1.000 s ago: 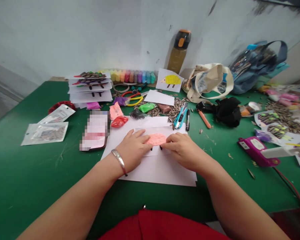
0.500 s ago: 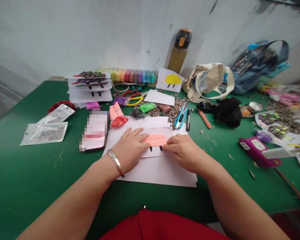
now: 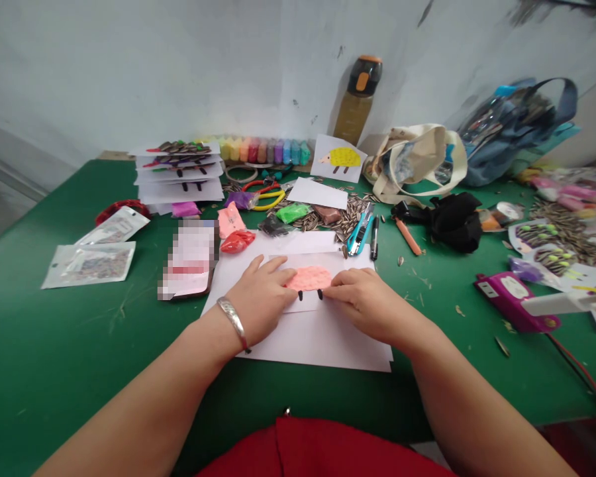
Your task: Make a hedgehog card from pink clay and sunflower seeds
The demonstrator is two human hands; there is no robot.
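One left hand [image 3: 261,295], fingers spread, touches the left end of a pink oval [image 3: 312,278] on white paper [image 3: 310,304]. Below the oval are two black strips [image 3: 320,294]; at its right end, the right hand [image 3: 358,295] bunches narrowly, its grip unclear.

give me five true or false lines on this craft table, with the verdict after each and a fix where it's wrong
1. Both hands, left and right, touch the pink clay shape. True.
2. The clay shape has two green legs below it. False: the legs are black.
3. The phone lies to the right of the blue cutter. False: it lies to the left.
4. The bottle stands against the wall. True.
5. The bracelet is on the right wrist. False: the bracelet is on the left.
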